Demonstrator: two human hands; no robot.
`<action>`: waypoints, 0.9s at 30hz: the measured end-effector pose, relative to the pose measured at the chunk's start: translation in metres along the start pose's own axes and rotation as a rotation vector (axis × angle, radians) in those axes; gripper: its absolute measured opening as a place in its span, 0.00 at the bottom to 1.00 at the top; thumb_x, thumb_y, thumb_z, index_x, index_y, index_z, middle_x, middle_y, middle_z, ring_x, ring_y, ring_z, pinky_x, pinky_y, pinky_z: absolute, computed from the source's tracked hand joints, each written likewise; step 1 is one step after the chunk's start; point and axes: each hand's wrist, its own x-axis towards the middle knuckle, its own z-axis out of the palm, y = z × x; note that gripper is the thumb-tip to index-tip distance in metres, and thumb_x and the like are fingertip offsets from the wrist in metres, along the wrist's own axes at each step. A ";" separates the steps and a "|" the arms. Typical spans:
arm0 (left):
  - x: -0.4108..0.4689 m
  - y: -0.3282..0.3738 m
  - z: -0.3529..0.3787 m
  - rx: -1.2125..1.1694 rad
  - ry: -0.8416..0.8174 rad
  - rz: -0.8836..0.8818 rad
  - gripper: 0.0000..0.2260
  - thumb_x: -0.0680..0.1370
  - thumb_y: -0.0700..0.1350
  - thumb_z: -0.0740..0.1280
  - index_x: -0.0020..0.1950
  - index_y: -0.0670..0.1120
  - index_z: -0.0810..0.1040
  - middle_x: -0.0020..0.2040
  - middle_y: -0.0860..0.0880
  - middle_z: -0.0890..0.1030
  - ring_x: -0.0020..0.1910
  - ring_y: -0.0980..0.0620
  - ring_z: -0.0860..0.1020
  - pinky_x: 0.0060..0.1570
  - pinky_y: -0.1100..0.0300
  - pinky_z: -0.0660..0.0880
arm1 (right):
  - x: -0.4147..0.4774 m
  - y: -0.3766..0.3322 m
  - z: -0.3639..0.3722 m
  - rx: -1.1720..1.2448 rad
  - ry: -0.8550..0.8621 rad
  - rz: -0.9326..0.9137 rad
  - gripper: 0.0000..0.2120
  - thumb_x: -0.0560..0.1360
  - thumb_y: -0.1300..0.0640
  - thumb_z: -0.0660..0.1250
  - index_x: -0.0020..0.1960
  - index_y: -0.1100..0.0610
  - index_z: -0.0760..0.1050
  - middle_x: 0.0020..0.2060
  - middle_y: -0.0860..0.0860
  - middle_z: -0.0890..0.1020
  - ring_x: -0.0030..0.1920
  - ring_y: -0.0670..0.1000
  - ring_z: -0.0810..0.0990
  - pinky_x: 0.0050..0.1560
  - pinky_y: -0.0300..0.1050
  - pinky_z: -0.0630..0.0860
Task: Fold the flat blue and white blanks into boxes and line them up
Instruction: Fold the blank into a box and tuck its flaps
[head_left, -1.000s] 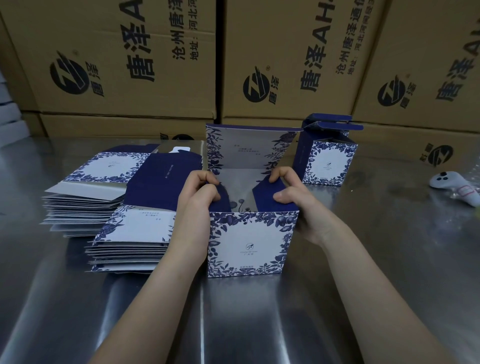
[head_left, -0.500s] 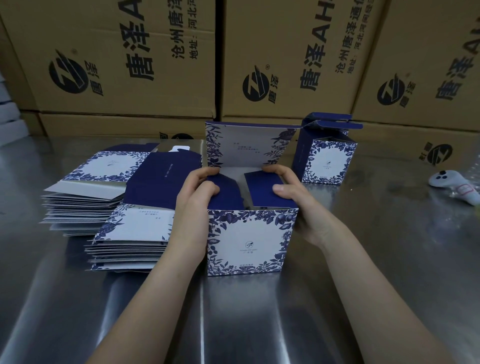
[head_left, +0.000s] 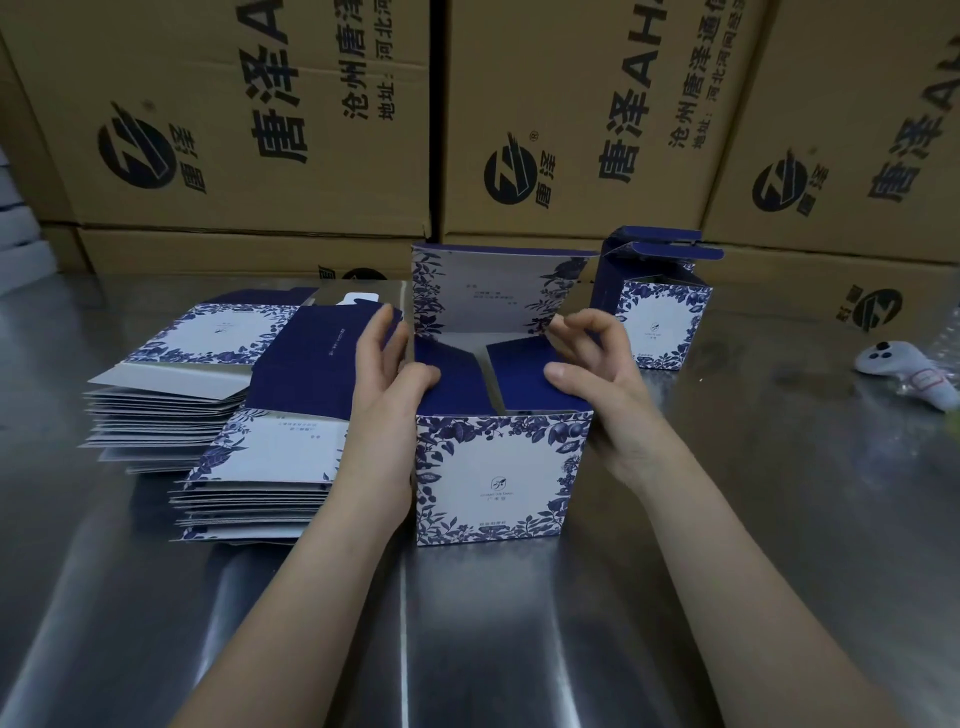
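Note:
A blue and white floral box (head_left: 498, 478) stands upright on the metal table in front of me, its lid panel (head_left: 488, 296) raised at the back. Its two dark blue side flaps lie folded inward over the opening. My left hand (head_left: 387, 374) rests against the box's left side with fingers straight and its thumb presses on the left flap. My right hand (head_left: 592, 364) is at the right side, its thumb presses the right flap and its fingers hang loosely curled above it. A second folded box (head_left: 654, 322) stands behind to the right, lid open.
Two stacks of flat blanks lie to the left, the far stack (head_left: 171, 395) and the near stack (head_left: 260, 467) beside my left forearm. A white controller (head_left: 904, 369) lies at the right. Brown cartons (head_left: 260, 130) wall off the table's back edge.
Both side flaps have gone from tilted up to lying nearly flat over the opening. My left fingers have straightened and my right fingers have lifted off the flap.

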 end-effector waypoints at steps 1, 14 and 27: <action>0.000 -0.001 0.000 0.000 -0.008 0.000 0.24 0.80 0.36 0.61 0.64 0.65 0.71 0.61 0.68 0.75 0.57 0.64 0.79 0.46 0.63 0.80 | 0.001 0.000 0.000 -0.010 0.020 -0.020 0.24 0.66 0.63 0.70 0.58 0.47 0.70 0.60 0.45 0.79 0.63 0.41 0.76 0.61 0.44 0.73; 0.000 -0.007 0.003 -0.174 0.067 -0.086 0.08 0.82 0.49 0.62 0.55 0.52 0.80 0.45 0.54 0.85 0.50 0.51 0.83 0.54 0.52 0.78 | -0.001 -0.004 0.002 0.023 0.005 0.034 0.20 0.75 0.61 0.51 0.53 0.57 0.80 0.63 0.48 0.79 0.61 0.47 0.78 0.54 0.39 0.76; -0.001 -0.007 -0.001 -0.076 0.068 -0.034 0.14 0.78 0.35 0.64 0.58 0.50 0.81 0.45 0.53 0.86 0.42 0.55 0.84 0.37 0.62 0.79 | -0.003 0.001 -0.001 -0.038 0.028 -0.016 0.13 0.77 0.69 0.59 0.49 0.59 0.81 0.61 0.46 0.80 0.58 0.46 0.81 0.47 0.37 0.78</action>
